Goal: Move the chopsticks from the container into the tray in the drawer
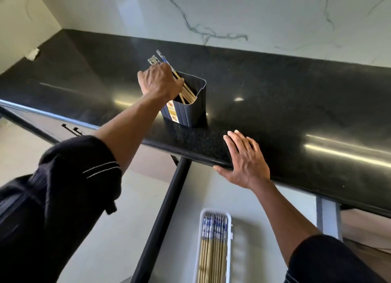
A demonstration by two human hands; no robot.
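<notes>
Several chopsticks point(186, 91) are gripped at the container point(186, 105) near the worktop's point(296, 105) front edge.

The left hand point(158, 81) is closed around their upper shafts, fingers curled; the right hand point(246, 160) is laid flat, fingers spread, on the worktop's front edge, holding nothing. The bundle is best drawn out along its lean, kept clear of the container rim, then laid parallel beside those already in the tray point(228, 246) in the open drawer point(190, 215) below.
</notes>
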